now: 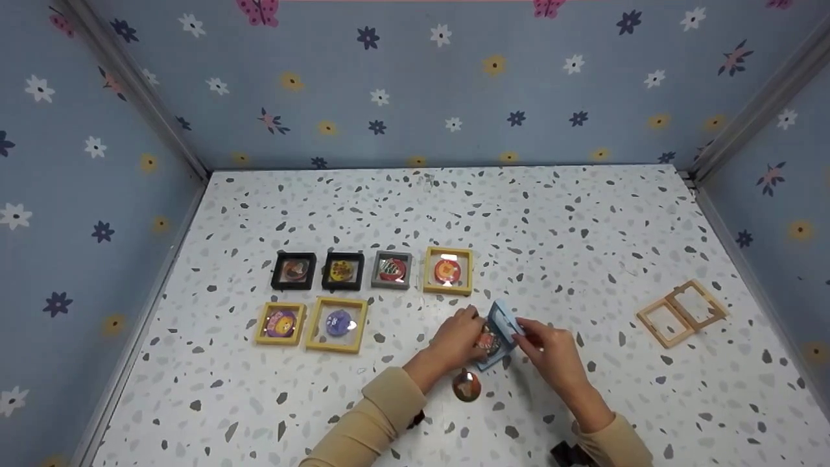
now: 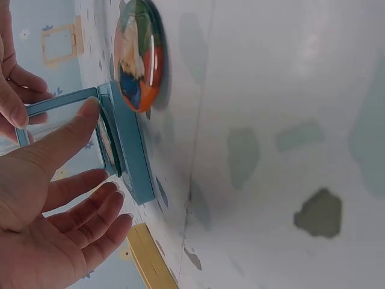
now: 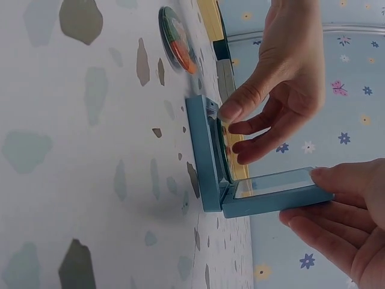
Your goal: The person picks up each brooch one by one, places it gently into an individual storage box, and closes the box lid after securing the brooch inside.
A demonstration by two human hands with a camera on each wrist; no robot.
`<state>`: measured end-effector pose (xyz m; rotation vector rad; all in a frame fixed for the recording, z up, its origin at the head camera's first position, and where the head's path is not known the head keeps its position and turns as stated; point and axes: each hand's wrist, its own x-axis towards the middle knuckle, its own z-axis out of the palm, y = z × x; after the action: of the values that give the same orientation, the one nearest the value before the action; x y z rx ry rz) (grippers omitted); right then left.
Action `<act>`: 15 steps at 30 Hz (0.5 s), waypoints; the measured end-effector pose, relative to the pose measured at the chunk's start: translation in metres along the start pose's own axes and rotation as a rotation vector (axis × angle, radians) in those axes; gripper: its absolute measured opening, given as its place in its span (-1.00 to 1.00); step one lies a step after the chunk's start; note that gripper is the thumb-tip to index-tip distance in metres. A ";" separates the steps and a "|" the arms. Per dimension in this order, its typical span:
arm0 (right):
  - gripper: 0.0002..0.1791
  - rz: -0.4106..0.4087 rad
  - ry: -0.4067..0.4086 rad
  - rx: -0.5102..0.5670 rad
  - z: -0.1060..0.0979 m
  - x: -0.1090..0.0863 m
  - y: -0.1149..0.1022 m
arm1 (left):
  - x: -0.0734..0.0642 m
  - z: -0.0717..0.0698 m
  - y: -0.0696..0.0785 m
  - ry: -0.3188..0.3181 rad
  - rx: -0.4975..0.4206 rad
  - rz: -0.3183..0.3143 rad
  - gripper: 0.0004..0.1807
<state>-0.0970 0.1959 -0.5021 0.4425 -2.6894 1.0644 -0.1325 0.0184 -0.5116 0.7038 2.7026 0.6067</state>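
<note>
A light-blue hinged display frame (image 1: 502,320) stands opened on the table, its clear-windowed lid raised. My right hand (image 1: 559,357) pinches the lid's outer edge between thumb and fingers, as the right wrist view shows. A round badge (image 1: 490,344) with a dark green rim lies in the frame's base (image 3: 203,159). Over it my left hand (image 1: 457,337) has its thumb and fingers at opposite sides of the badge, gripping its rim. Close below the left hand, a second round badge (image 1: 467,386), orange and green with a glossy face, lies loose on the table.
To the left stand several frames with round badges inside: two black frames, one a black frame (image 1: 294,271), a grey frame (image 1: 391,270), and three yellow frames, one a yellow frame (image 1: 337,325). An opened wooden-coloured frame (image 1: 681,314) lies far right. Flowered panels (image 1: 415,84) enclose the table.
</note>
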 end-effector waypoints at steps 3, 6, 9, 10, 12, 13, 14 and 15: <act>-0.74 0.013 -0.006 0.004 0.000 0.000 0.000 | -0.002 -0.001 -0.004 0.010 0.016 0.002 -0.50; -0.74 0.021 -0.011 -0.006 0.000 0.000 -0.001 | -0.004 -0.001 -0.009 0.028 0.034 0.010 -0.47; -0.73 0.030 -0.026 -0.016 0.000 0.000 -0.002 | -0.006 0.001 -0.014 0.048 0.043 0.014 -0.46; -0.73 0.034 -0.031 -0.019 0.000 0.000 -0.002 | -0.006 0.001 -0.015 0.052 0.044 0.013 -0.46; -0.73 0.043 -0.043 -0.022 0.001 -0.001 -0.003 | -0.007 0.002 -0.018 0.056 0.042 0.003 -0.47; -0.73 0.045 -0.048 -0.022 0.001 -0.001 -0.003 | -0.007 0.002 -0.019 0.054 0.037 -0.004 -0.48; -0.73 0.045 -0.051 -0.023 0.001 -0.001 -0.004 | -0.007 0.002 -0.020 0.053 0.032 -0.010 -0.49; -0.73 0.044 -0.054 -0.026 0.001 -0.001 -0.004 | -0.007 0.002 -0.021 0.051 0.028 -0.015 -0.50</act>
<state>-0.0946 0.1925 -0.5008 0.4144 -2.7690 1.0429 -0.1342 -0.0009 -0.5220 0.6834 2.7658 0.5918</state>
